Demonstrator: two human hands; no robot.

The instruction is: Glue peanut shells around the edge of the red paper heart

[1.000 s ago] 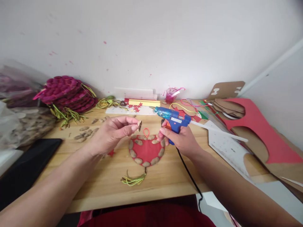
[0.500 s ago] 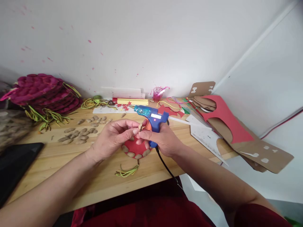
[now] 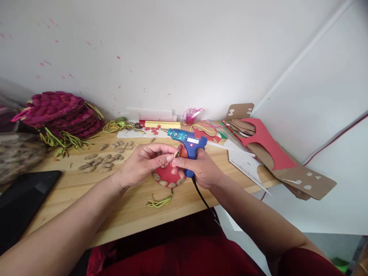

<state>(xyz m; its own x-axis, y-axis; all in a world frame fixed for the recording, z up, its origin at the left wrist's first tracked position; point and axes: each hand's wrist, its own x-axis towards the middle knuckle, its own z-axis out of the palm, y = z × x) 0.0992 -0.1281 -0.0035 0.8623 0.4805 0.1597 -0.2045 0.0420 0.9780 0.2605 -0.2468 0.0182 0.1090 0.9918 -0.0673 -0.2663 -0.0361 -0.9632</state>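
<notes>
My right hand (image 3: 201, 168) is wrapped round the handle of a blue hot glue gun (image 3: 188, 142), whose nozzle points to the left. Between the fingertips of my left hand (image 3: 146, 161) is a small peanut shell (image 3: 176, 153); the right thumb and fingertips meet it too. Just below both hands lies a red disc (image 3: 169, 177), partly hidden by them. Peanut shells (image 3: 163, 183) line its visible edge, and a yellow-green yarn tassel (image 3: 159, 201) hangs off its near side.
Loose peanuts (image 3: 99, 163) lie left of my hands. Magenta discs (image 3: 57, 111) are stacked at the back left, near a black tablet-like slab (image 3: 31, 207). Cut red card (image 3: 267, 142) and cardboard (image 3: 310, 182) lie right. The gun's black cord (image 3: 202, 199) runs over the table edge.
The view has shifted slightly, so the table things appear moved. Both hands stay together at the peanut shell, which looks turned a little. The glue gun is still held in the right hand.
</notes>
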